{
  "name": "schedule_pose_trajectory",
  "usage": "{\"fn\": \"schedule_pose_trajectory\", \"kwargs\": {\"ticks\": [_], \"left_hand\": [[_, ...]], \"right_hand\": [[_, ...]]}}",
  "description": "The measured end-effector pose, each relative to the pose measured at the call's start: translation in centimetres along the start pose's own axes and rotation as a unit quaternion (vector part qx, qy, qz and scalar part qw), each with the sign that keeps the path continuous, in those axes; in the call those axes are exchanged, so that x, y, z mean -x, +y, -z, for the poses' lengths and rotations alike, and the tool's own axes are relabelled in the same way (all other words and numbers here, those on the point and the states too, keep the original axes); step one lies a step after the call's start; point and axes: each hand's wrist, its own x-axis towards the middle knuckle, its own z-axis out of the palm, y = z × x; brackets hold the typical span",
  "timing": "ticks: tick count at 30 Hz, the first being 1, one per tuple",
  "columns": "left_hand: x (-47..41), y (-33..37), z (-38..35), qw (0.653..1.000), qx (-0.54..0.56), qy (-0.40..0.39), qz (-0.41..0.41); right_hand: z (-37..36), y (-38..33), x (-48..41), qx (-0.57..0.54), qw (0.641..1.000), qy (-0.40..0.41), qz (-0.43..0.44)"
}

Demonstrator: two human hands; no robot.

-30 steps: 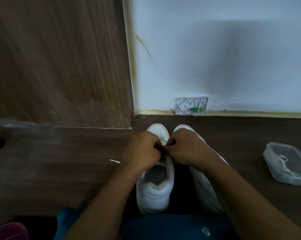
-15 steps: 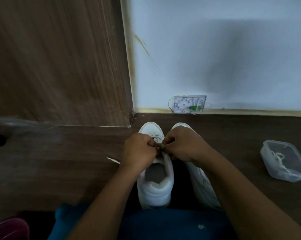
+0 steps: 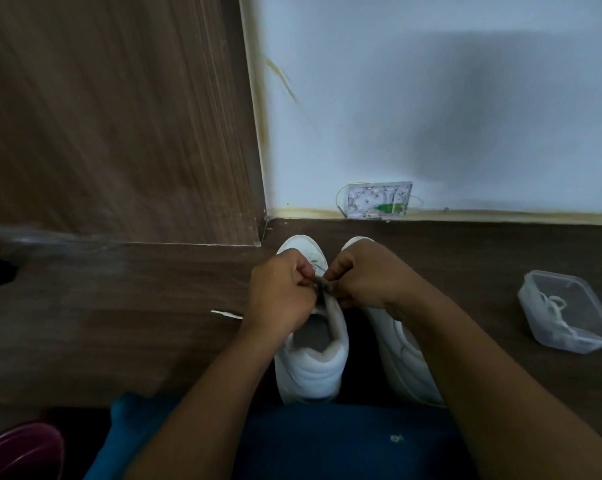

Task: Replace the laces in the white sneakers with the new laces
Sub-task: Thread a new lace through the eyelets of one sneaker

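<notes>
Both forearms reach forward over a blue lap [image 3: 327, 441]. The left hand [image 3: 280, 292] and right hand [image 3: 361, 277], fingers curled tight, pinch a lace [image 3: 322, 284] between them above the left sneaker [image 3: 313, 362]. The right sneaker [image 3: 407, 348] stands just beside it, half hidden under the right wrist. Near the right edge of the surface [image 3: 119, 323], a clear tub [image 3: 535, 303] holds coiled laces [image 3: 556, 306]. Print on the wall plate [image 3: 379, 200] is too small to read.

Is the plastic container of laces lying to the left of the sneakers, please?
No, the plastic container sits to the right of the sneakers.
</notes>
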Motion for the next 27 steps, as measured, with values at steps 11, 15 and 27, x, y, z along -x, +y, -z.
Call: {"fn": "schedule_pose_trajectory", "kwargs": {"ticks": [11,15,27], "left_hand": [[-0.3,0.2,0.5,0.995,-0.003,-0.093,-0.035],[-0.7,0.2,0.8,0.99,0.018,-0.137,-0.035],[-2.9,1.9,2.7,0.897,0.431,-0.078,-0.059]], "right_hand": [[0.4,-1.3,0.9,0.171,0.983,0.03,0.06],[0.8,-2.1,0.9,0.01,0.963,0.237,0.126],[0.7,-0.8,0.4,-0.158,0.978,0.062,0.121]]}}
